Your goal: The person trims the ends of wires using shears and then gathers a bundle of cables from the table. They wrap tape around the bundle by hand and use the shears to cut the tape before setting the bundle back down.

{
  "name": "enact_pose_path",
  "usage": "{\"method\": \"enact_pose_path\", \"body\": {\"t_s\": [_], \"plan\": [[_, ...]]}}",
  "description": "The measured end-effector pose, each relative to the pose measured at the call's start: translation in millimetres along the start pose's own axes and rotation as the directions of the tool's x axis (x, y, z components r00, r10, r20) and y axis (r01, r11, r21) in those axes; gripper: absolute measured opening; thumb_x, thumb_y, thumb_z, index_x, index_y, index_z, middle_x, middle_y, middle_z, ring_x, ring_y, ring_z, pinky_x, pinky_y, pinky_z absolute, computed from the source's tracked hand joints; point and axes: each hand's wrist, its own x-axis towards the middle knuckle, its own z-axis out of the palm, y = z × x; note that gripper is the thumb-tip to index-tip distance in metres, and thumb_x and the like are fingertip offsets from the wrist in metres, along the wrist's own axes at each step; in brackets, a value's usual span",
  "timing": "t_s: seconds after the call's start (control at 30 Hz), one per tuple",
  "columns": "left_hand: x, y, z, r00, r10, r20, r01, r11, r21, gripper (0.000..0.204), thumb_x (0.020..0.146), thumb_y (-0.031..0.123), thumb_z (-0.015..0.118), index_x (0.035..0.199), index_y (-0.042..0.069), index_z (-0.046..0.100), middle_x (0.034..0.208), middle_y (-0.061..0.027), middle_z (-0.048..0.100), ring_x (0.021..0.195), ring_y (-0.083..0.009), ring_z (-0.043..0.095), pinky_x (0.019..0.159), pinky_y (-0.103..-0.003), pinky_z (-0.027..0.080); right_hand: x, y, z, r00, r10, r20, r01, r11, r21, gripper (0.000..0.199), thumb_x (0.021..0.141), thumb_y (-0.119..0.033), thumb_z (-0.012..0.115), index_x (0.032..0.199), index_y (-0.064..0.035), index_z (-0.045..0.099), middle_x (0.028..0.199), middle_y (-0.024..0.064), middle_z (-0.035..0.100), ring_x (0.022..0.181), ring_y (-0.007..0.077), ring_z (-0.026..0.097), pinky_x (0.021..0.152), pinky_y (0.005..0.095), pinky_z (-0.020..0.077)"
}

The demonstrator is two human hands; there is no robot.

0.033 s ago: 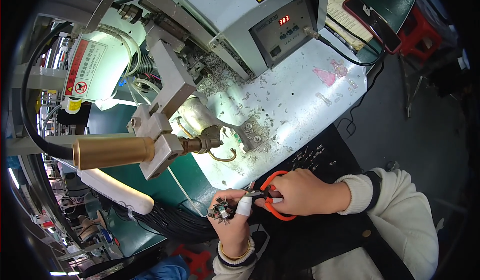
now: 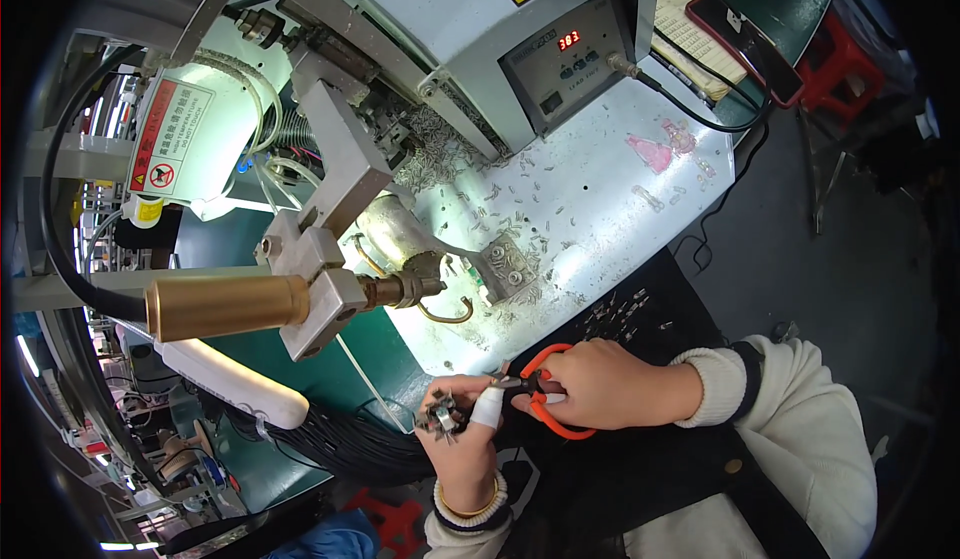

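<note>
My left hand [image 2: 466, 464] is closed around a bunch of small metal pieces with thin prongs [image 2: 443, 418], which stick out of the fist. A white cover [image 2: 488, 407] wraps its thumb. My right hand [image 2: 615, 384] grips orange-handled pliers [image 2: 549, 355] from the right. The jaws [image 2: 510, 384] point left and meet the left fingertips just above the thumb; whether something small sits between them cannot be made out. Black cloth [image 2: 680, 304] lies beyond my right hand, with several small shiny metal pieces [image 2: 625, 309] scattered on it.
Ahead stands a grey machine [image 2: 480, 59] with a lit red display. Its metal arm and brass-coloured cylinder [image 2: 228, 305] reach over the white work plate [image 2: 590, 229], strewn with clippings. A lamp [image 2: 240, 384] and black cable bundle [image 2: 350, 449] are at left, a phone [image 2: 745, 49] at far right.
The metal bunch has turned slightly in my left hand, and the left thumb has dipped a little. The pliers have shifted slightly at the left fingertips.
</note>
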Motion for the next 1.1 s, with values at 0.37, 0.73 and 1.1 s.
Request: {"method": "enact_pose_path", "body": {"t_s": [0.37,0.73,1.1], "plan": [[72,7,10,0.965,-0.231,0.126,0.259,0.921,-0.291,0.01,0.08,0.007,0.057,0.087,0.004,0.05,0.054,0.0021,0.038,0.038,-0.0046,0.027,0.035,-0.019,0.02,49,-5,-28,0.958,0.193,-0.212,-0.021,0.784,0.621,0.014,0.079,-0.012,0.054,0.078,0.0023,0.052,0.055,0.004,0.051,0.042,0.0099,0.045,0.044,0.0265,0.0373],[87,12,-4,0.929,-0.303,0.212,0.338,0.928,-0.156,0.014,0.079,0.008,0.058,0.09,0.004,0.05,0.056,0.0023,0.039,0.04,-0.0044,0.027,0.038,-0.019,0.021,74,-3,-38,0.972,0.21,-0.106,-0.109,0.802,0.587,0.015,0.074,-0.008,0.053,0.081,0.0047,0.05,0.054,0.0087,0.049,0.044,0.0127,0.048,0.043,0.0274,0.0381],[78,14,2,0.96,-0.217,0.177,0.241,0.963,-0.125,0.016,0.079,0.004,0.054,0.094,-0.001,0.051,0.064,0.001,0.044,0.043,-0.0041,0.029,0.04,-0.019,0.022,74,2,-30,0.969,0.147,-0.196,-0.024,0.853,0.522,0.016,0.074,-0.007,0.054,0.083,0.0045,0.049,0.053,0.0099,0.049,0.044,0.0132,0.047,0.041,0.0274,0.037]]}}
